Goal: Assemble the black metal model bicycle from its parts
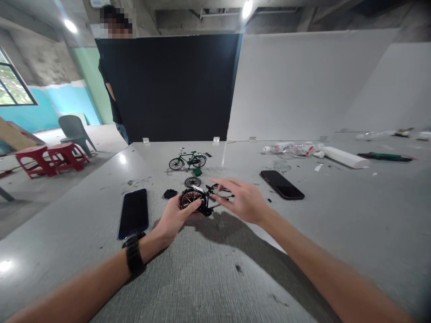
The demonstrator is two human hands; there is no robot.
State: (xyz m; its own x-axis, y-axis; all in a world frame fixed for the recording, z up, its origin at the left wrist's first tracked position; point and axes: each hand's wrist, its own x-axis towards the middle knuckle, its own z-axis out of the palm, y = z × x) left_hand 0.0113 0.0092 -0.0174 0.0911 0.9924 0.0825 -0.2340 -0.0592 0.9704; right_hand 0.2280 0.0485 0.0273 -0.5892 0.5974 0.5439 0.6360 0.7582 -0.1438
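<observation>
left hand (175,215) clamped around the rear wheel of a small black model bicycle (198,199), thumb across the rim, wrist wearing a dark watch (134,253). right hand (242,199) open, fingers spread and apart, hovering over the frame end; contact with it not clear. model held just above the grey counter (303,233), between the two hands, near the front edge.

judged light, stiff in the frame but fragile: thin spokes, slim tubes, small projecting parts likely to bend or snap. best gripped at wheel rim or main frame, not spokes or bars. probably a smooth, slightly slippery finish.

appearance: black overall, fine spoked wheel, partly assembled. loose spoked wheel (192,181) just beyond, small black part (170,194) beside. finished green model bicycle (187,160) further back. dark phone (134,212) left, another phone (282,184) right.
</observation>
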